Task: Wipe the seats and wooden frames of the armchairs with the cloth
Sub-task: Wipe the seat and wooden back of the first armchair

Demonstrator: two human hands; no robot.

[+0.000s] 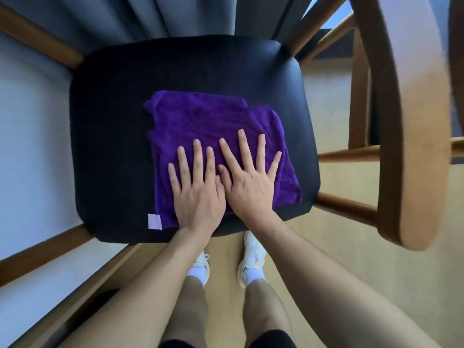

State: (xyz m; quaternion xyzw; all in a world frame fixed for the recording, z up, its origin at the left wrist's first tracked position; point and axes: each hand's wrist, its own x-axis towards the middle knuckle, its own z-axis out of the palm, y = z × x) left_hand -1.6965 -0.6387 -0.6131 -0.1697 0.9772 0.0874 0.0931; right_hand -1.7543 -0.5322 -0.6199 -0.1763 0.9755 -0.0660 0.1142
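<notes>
A purple cloth lies spread on the black padded seat of a wooden armchair, toward the seat's front right. My left hand presses flat on the cloth's near part, fingers straight and spread. Beside it and touching it at the thumb, my right hand also presses flat on the cloth with fingers spread. A pale label sticks out at the cloth's near left corner. The chair's wooden armrest curves down the right side of the view.
Wooden frame rails run from the seat to the right armrest, and others lie on the left. Dark curtains hang behind the chair. My feet in white shoes stand on the tan floor just before the seat.
</notes>
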